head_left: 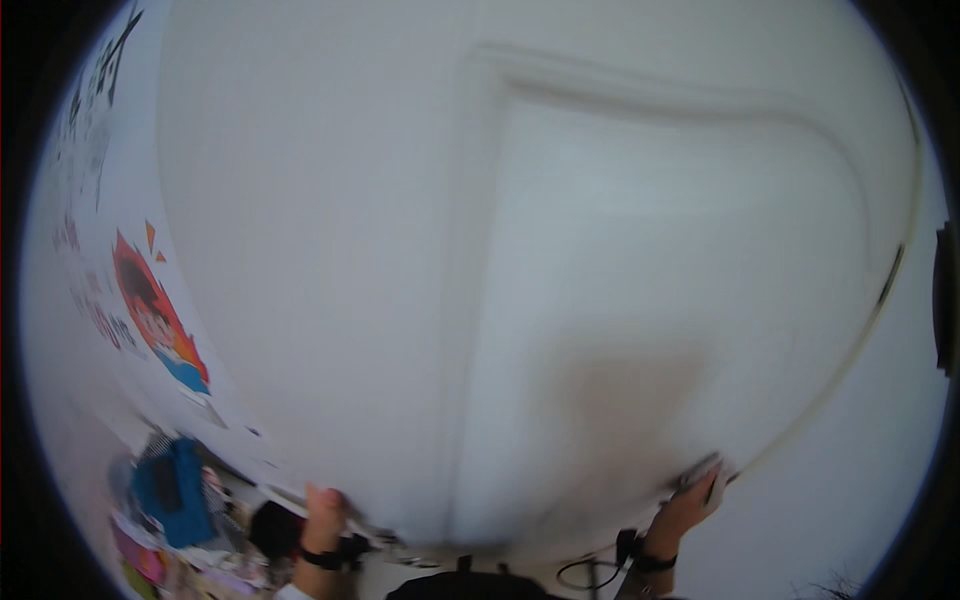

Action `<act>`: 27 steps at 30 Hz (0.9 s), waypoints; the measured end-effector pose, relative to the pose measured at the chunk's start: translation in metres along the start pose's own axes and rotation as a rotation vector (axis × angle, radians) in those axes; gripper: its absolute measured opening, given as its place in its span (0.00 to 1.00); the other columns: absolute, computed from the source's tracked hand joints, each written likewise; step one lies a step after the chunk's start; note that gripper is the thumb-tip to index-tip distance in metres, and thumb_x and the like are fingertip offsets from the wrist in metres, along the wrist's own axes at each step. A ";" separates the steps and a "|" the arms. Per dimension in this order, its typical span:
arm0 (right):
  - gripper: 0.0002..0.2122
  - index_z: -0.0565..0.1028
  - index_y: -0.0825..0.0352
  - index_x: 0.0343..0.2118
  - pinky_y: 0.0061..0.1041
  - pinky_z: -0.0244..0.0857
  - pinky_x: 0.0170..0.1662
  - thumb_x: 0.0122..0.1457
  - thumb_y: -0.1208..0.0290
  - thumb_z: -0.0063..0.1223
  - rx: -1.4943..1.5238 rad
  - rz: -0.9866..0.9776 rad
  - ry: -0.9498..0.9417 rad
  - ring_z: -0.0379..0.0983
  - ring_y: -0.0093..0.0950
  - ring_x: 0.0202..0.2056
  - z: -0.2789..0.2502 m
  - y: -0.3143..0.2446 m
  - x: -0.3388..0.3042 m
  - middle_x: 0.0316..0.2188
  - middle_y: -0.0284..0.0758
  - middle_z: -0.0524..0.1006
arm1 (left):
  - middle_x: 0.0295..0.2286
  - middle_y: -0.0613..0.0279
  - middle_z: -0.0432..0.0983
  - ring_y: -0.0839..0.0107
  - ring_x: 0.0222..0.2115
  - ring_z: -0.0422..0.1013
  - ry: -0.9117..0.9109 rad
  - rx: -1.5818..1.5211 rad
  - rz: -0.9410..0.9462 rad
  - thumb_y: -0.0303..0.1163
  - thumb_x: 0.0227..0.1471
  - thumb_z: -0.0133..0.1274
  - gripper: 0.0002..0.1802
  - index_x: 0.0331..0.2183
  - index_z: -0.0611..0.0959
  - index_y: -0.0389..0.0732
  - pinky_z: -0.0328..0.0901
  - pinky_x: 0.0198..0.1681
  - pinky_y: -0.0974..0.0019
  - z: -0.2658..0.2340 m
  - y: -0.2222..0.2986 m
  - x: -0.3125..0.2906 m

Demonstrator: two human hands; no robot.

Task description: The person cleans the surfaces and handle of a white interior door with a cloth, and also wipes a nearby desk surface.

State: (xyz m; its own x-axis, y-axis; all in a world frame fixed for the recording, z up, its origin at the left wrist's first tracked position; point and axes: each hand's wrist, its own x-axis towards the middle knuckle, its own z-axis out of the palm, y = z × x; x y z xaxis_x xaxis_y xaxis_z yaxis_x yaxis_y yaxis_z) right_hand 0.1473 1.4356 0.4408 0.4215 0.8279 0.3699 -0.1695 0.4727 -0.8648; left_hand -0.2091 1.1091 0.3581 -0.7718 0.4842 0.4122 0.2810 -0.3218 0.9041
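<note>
A large cream door-like panel [320, 250] with curved moulding fills most of the frame, bending toward its right side. A white poster [185, 310] with a cartoon figure runs down the left side. Below it, a heap of mixed clothes [175, 490] sits at lower left. At lower right, the right hand [685, 508] curls round a small grey object [714, 490], too blurred to identify, by the panel's lower right. The left hand [325, 513], at lower left of centre, is near the panel's lower-left edge; I cannot tell whether it grips anything.
</note>
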 end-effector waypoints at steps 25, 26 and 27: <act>0.16 0.67 0.62 0.19 0.34 0.53 0.34 0.40 0.74 0.69 -0.323 -1.160 -0.608 0.62 0.37 0.28 0.171 -0.182 -0.265 0.21 0.34 0.66 | 0.33 0.45 0.79 0.47 0.34 0.76 -0.247 0.117 0.063 0.44 0.50 0.61 0.26 0.45 0.77 0.36 0.70 0.38 0.58 0.006 0.041 0.027; 0.15 0.66 0.62 0.19 0.34 0.53 0.34 0.40 0.74 0.69 -0.290 -1.182 -0.611 0.62 0.38 0.28 0.176 -0.184 -0.279 0.22 0.35 0.66 | 0.33 0.45 0.79 0.47 0.34 0.76 -0.179 0.074 0.079 0.44 0.50 0.61 0.26 0.45 0.77 0.36 0.70 0.38 0.58 -0.007 0.042 0.027; 0.15 0.66 0.62 0.19 0.34 0.54 0.35 0.41 0.75 0.68 -0.277 -1.200 -0.624 0.62 0.39 0.29 0.176 -0.180 -0.283 0.22 0.35 0.66 | 0.31 0.45 0.79 0.46 0.33 0.76 -0.190 0.114 0.112 0.46 0.50 0.61 0.26 0.44 0.78 0.36 0.70 0.36 0.56 -0.011 0.041 0.025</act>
State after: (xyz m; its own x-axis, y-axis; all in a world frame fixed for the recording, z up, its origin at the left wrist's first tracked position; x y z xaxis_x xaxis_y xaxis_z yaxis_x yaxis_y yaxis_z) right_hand -0.0985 1.1689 0.5519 -0.2959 -0.0085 0.9552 0.2223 0.9719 0.0775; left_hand -0.2236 1.0989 0.4040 -0.6141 0.5981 0.5149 0.4301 -0.2935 0.8538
